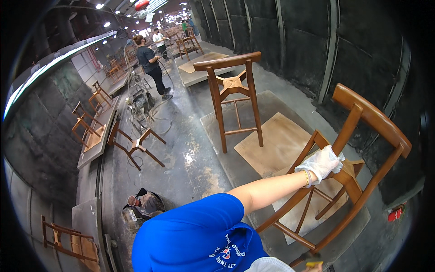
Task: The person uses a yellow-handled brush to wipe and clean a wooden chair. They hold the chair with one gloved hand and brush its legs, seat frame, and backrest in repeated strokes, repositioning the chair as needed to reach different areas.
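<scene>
My left hand [321,163], in a thin whitish glove, is closed on the seat frame of a brown wooden chair [383,122]. The chair has no seat panel, so its crossed braces show beneath my hand, and it is tilted on a low platform. A bracelet circles my left wrist. At the lower edge, only part of my right hand [313,268] shows. It grips what looks like a brush [313,262] with a yellow band, close to the chair's lower end; the rest of that hand is cut off.
Another seatless chair [235,97] stands just beyond, beside a tan board [272,140]. Dark panelled walls [299,41] rise at right. Left of me are a bucket [147,204], a chair [136,145] and hoses [156,115]. Farther back, a person [152,63] stands in dark clothes.
</scene>
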`<state>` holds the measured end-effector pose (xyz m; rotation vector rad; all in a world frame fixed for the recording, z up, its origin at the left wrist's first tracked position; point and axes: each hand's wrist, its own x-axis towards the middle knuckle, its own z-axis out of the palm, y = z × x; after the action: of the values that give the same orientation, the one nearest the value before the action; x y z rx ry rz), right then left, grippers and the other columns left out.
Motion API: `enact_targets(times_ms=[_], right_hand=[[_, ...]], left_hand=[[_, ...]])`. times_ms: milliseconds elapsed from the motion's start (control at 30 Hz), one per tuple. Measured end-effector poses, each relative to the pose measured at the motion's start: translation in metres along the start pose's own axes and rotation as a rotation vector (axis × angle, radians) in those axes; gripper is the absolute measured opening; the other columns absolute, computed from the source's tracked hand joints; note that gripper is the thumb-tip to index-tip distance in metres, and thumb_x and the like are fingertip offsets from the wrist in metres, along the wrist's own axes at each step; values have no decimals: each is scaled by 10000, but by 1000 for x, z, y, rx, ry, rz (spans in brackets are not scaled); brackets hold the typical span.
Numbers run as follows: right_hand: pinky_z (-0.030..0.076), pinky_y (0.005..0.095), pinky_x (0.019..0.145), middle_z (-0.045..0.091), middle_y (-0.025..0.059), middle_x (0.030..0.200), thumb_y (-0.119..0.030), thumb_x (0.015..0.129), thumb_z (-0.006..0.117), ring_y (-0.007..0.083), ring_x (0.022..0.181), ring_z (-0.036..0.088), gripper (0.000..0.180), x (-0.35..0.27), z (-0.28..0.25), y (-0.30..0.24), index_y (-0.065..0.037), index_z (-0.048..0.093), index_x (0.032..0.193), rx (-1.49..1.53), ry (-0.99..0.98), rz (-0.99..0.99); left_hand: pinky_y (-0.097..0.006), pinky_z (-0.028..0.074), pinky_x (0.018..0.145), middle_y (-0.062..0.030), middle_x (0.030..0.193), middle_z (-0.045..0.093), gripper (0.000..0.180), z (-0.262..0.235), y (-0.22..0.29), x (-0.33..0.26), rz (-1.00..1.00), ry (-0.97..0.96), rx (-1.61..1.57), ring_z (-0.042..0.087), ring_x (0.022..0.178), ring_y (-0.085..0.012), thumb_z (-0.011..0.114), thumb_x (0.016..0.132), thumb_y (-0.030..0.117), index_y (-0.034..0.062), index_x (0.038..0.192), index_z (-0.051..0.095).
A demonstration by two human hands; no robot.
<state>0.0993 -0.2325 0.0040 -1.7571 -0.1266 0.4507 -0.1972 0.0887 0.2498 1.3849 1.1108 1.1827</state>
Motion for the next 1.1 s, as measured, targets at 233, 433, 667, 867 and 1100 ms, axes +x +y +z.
enact_targets(times_ms=[233,433,667,867,1100], right_hand=[[535,580,998,696,212,1159,-245,998,581,414,1136,648,287,56,32,-73,-22,728,1104,458,-103,-84],[545,608,989,690,253,1152,-226,961,618,458,1138,646,270,24,-4,4,-6,732,1066,211,-37,45],[556,640,979,684,301,1143,-204,919,660,509,1140,643,253,0,38,-80,14,736,1022,349,-74,-32],[569,624,967,687,295,1147,-180,914,691,497,1136,651,228,8,50,-143,14,732,1027,628,-104,-161],[589,504,946,713,178,1178,-137,982,713,352,1120,686,191,17,-40,30,-25,707,1136,372,10,158]], left_hand=[[-364,606,891,-133,986,810,272,-4,10,-8,15,-66,-73,796,939,-240,680,1033,262,34,1180,661],[-421,593,953,-189,1049,807,512,-12,27,-21,-45,-19,99,775,1052,-360,720,995,329,-38,1335,611],[-434,595,959,-217,1070,797,554,-12,14,-32,2,1,201,760,1066,-400,736,984,343,-48,1351,596],[-412,607,918,-168,1027,810,358,-6,1,-35,34,1,73,788,980,-333,722,996,273,10,1219,626],[-422,590,926,-159,1021,812,359,-18,15,-52,23,-30,176,775,1007,-346,707,1003,309,32,1221,641]])
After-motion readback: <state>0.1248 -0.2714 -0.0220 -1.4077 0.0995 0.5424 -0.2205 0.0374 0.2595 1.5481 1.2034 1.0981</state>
